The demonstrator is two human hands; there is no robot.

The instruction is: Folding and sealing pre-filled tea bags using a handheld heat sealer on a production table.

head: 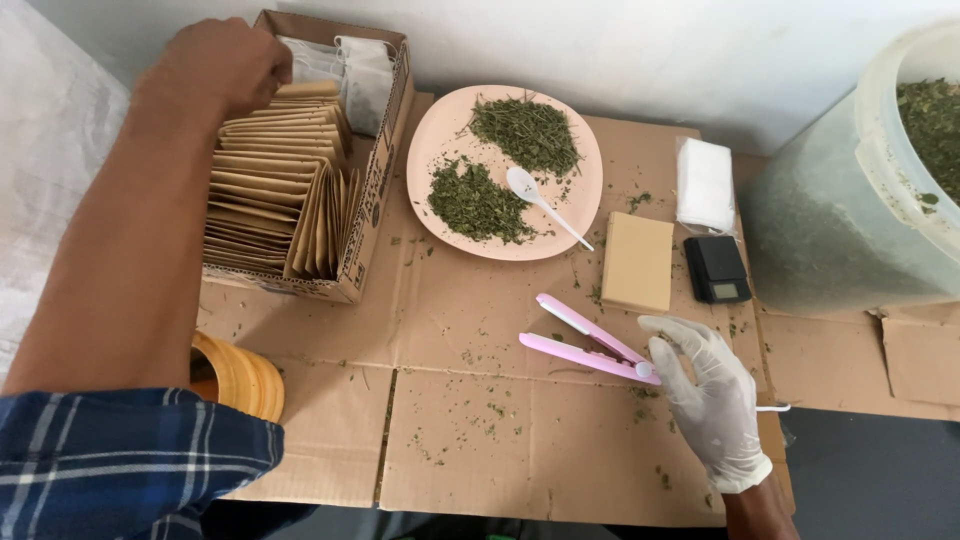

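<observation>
While gloved right hand (712, 400) touches pink sealer (590, 342), tips up-left, left hand (225, 62) fisted over packets (270, 190)

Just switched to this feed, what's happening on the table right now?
A person is working over flattened cardboard. The bare left hand reaches into a cardboard box of tan paper sachets. The gloved right hand rests at the hinge end of a pink clamp-style sealer, which lies open. Behind it sits a pink plate with two piles of dried green herbs and a white spoon. A small black scale stands to the right.
</observation>
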